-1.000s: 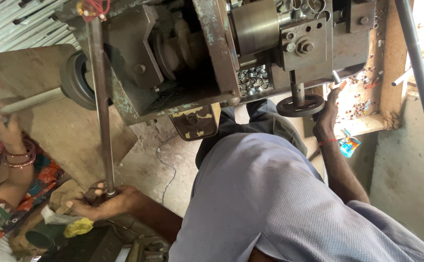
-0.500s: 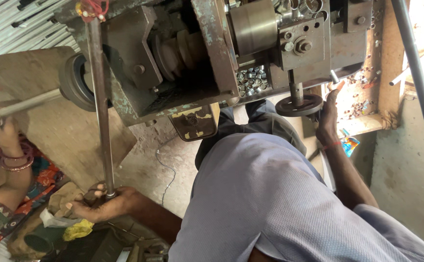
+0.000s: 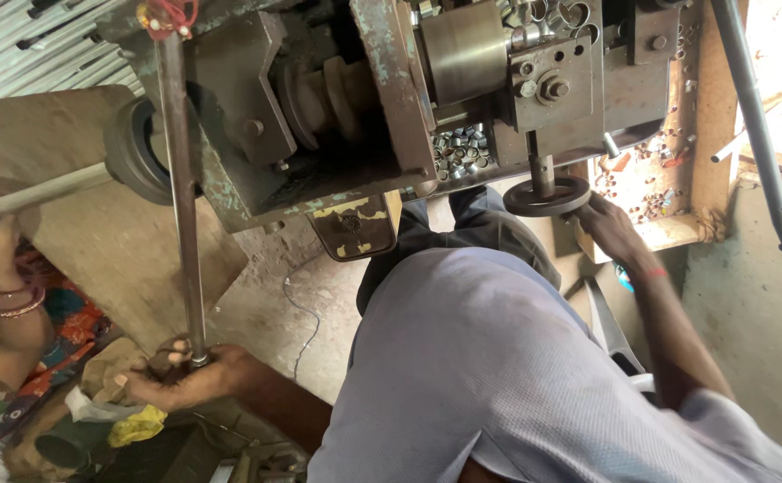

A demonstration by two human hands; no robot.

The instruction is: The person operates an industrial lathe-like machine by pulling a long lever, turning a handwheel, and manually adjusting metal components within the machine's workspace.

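Between the earlier frames and this one little had shifted: the left hand (image 3: 181,376) had stayed cupped at the foot of the long steel rod (image 3: 179,192), while the fingers of the right hand (image 3: 607,228) had settled closer against the small round handwheel (image 3: 548,195). The left hand was clenched loosely round the rod's lower end, palm up, with some small dark pieces held in it that I could not make out. From that hand the rod ran straight up and away, its long axis nearly upright, to the top of the grey machine (image 3: 337,116) where red thread (image 3: 169,13) was tied. The right hand was touching the handwheel's near rim, fingers curled on it; whether it truly gripped I could not tell. Off beyond the left hand, another person's bangled arm (image 3: 2,286) held a separate pale bar (image 3: 42,190)
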